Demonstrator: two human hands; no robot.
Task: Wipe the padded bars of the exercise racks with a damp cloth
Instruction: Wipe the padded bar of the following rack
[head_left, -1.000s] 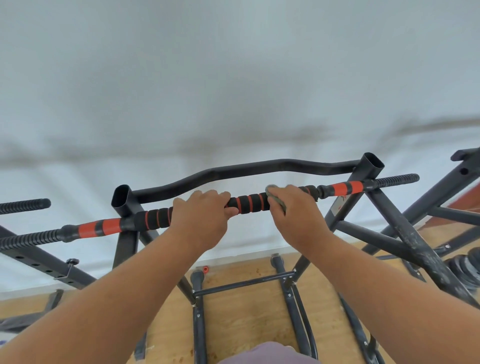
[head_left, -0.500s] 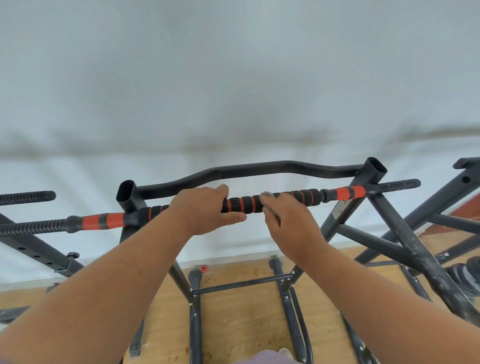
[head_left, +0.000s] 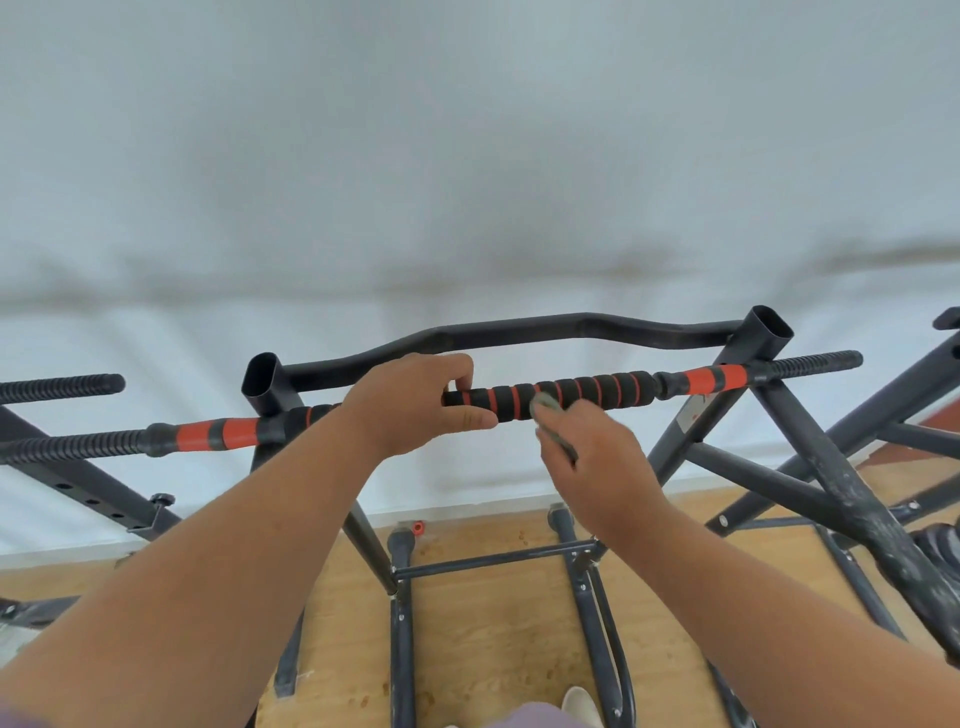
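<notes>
You're working in soft, even daylight with no glare. The pale white wall (head_left: 467, 156) looks smeared, perhaps from head motion. Wide-angle bending curves the black-and-orange foam-padded bar (head_left: 571, 395) and stretches your forearms at the lower corners. Shadows are faint on the light wooden floor (head_left: 493, 649).

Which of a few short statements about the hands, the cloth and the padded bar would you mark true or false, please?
1. The left hand grips the padded bar. True.
2. The right hand holds the cloth against the bar. True.
3. The cloth is bright red. False: it is greyish.
4. The bar's foam is plain black. False: it is black with orange rings.
5. The floor is wooden. True.
</notes>
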